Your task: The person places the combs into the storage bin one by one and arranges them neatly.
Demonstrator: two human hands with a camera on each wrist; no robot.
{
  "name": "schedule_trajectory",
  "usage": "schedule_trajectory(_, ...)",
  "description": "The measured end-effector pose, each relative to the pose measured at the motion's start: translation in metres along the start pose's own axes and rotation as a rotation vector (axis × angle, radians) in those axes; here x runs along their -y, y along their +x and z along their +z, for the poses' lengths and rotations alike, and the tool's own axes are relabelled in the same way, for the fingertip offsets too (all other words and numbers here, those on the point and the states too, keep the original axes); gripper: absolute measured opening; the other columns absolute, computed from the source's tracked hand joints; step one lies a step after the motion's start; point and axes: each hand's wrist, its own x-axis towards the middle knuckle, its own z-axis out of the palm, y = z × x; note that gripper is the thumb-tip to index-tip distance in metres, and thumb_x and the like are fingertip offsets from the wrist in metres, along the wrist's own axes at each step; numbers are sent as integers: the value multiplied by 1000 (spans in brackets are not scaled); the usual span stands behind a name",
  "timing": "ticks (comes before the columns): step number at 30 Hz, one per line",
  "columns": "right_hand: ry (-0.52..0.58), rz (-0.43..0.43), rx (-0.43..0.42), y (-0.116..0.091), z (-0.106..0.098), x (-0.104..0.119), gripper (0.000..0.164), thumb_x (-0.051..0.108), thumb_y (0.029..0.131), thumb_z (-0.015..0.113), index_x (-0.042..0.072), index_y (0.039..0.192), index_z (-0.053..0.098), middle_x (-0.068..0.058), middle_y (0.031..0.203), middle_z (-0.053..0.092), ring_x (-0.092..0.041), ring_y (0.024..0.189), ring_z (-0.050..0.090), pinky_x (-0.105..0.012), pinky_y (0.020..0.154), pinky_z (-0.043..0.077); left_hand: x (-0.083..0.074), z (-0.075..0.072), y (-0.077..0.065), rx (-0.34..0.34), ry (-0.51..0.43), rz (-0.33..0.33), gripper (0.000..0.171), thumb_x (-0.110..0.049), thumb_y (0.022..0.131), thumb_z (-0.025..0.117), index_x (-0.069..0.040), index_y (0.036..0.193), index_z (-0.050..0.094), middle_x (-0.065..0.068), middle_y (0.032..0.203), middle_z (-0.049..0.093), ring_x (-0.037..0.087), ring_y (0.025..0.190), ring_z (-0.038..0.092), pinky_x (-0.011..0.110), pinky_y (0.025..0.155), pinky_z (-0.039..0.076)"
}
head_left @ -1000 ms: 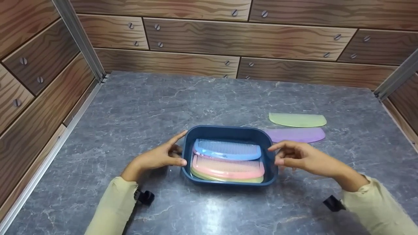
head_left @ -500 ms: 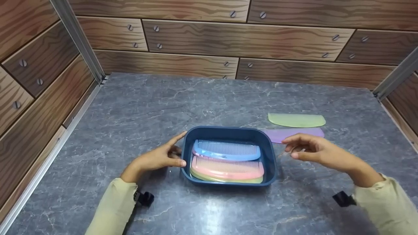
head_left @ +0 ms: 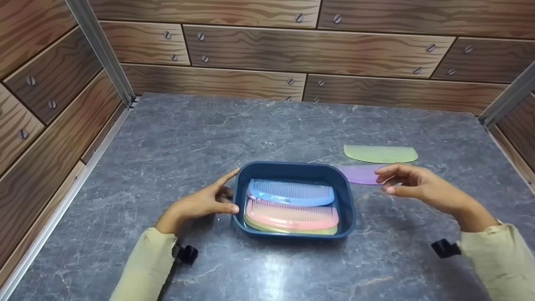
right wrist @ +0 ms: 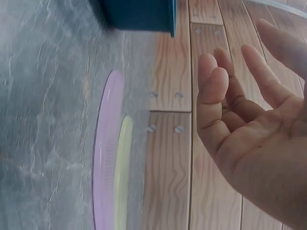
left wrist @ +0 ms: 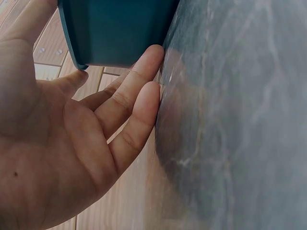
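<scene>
A dark blue plastic basin (head_left: 350, 217) stands on the table with several combs inside. A blue comb (head_left: 292, 193) lies at the back of it, and a pink comb (head_left: 292, 215) in front partly covers a yellow-green comb (head_left: 309, 230). My left hand (head_left: 198, 205) rests against the basin's left side, thumb and index finger spread along the rim. My right hand (head_left: 422, 186) hovers over the right end of a purple comb (head_left: 361, 173), fingers loosely bent and holding nothing. Behind that comb lies a light green comb (head_left: 380, 154). The right wrist view shows a gap between hand and combs.
The grey marbled table (head_left: 209, 125) is bounded at the back by a wood-patterned wall (head_left: 317, 50). A similar wall (head_left: 54, 108) closes the left side. Metal posts (head_left: 106, 54) stand at the back corners.
My right hand has left the basin's right side and moved right and slightly away from me, over the purple comb. My left hand and the basin stay in place.
</scene>
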Motion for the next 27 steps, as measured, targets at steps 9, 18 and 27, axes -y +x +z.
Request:
schedule_trajectory(9, 8, -4, -47, 1, -12, -24, 39, 4, 93, 61, -2, 130, 52, 9, 117, 61, -7, 103, 61, -20, 83, 53, 1, 0, 1, -1, 1, 5, 102, -29, 84, 75, -22, 157, 5, 27, 130, 53, 34, 115, 59, 40, 99, 49)
schedule_trajectory(18, -29, 53, -154, -5, -32, -48, 36, 7, 92, 62, 3, 128, 56, 17, 113, 62, -3, 101, 62, -17, 81, 53, 2, 1, 1, -6, 2, -4, 102, -30, 84, 76, -23, 157, 5, 26, 130, 53, 33, 115, 59, 40, 99, 49)
schedule_trajectory(27, -45, 133, -257, -12, -53, -78, 35, 4, 91, 63, 9, 126, 60, 22, 107, 63, 4, 94, 60, -14, 78, 51, 0, 0, 1, 6, -6, 7, 101, -29, 85, 75, -20, 157, 5, 25, 127, 55, 32, 114, 61, 37, 98, 49)
